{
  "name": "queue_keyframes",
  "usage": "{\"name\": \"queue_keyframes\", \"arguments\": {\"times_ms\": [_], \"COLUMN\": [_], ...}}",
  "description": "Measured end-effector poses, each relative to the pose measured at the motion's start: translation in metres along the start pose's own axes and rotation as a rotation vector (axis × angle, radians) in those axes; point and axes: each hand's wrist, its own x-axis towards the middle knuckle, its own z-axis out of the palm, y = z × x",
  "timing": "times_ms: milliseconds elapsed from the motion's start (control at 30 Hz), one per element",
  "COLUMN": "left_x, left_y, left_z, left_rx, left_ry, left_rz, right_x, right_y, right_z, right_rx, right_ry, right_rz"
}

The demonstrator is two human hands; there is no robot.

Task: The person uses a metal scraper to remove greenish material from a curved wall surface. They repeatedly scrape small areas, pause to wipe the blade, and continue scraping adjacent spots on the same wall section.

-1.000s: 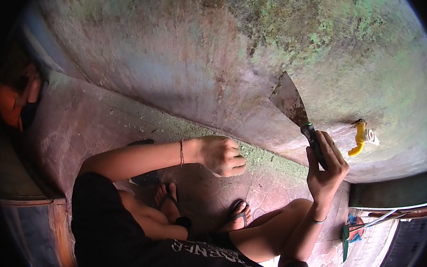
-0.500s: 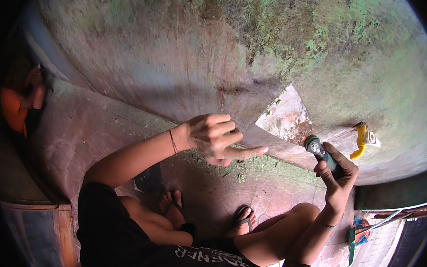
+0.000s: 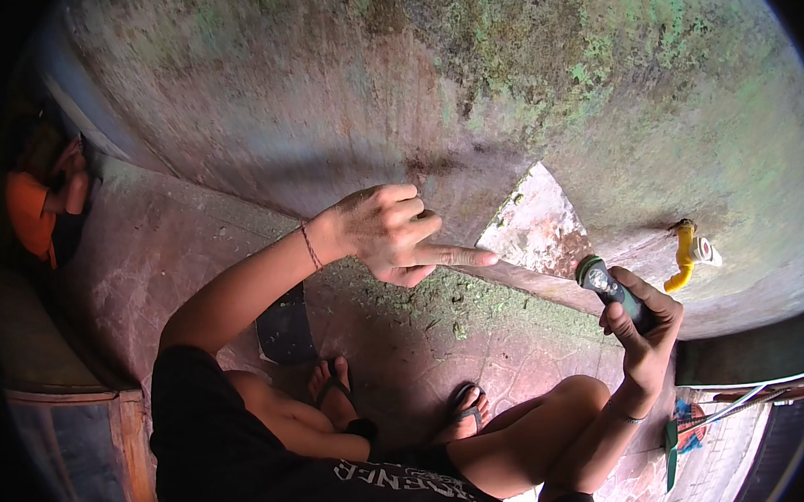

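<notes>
My right hand (image 3: 643, 328) grips the dark green handle of a wide metal scraper (image 3: 548, 233), its blade tilted flat toward me in front of the mossy concrete wall (image 3: 392, 95). My left hand (image 3: 392, 233) is raised beside the blade, index finger stretched out and its tip almost touching the blade's left edge. I squat low, knees bent, feet in dark sandals (image 3: 463, 413) on the reddish floor.
Scraped green moss bits (image 3: 433, 300) lie along the foot of the wall. A yellow tap (image 3: 683, 257) sticks out of the wall at the right. A person in orange (image 3: 36, 204) crouches at the far left. Tools with green handles (image 3: 680, 427) lie lower right.
The scraper blade came off the wall and turned its flat face toward me. My left hand rose from my knee and now points at the blade.
</notes>
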Motion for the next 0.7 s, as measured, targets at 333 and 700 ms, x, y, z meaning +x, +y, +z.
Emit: {"name": "queue_keyframes", "arguments": {"times_ms": [333,700], "left_x": [-0.002,-0.014], "left_y": [-0.002,-0.007], "left_z": [-0.002,-0.004], "left_rx": [-0.066,0.099], "left_ry": [-0.001,0.056], "left_rz": [-0.004,-0.284], "right_x": [0.001,0.005], "right_y": [0.000,-0.005], "right_z": [-0.002,0.002], "right_rx": [-0.016,-0.064], "right_ry": [-0.050,-0.138], "right_rz": [-0.005,-0.030]}}
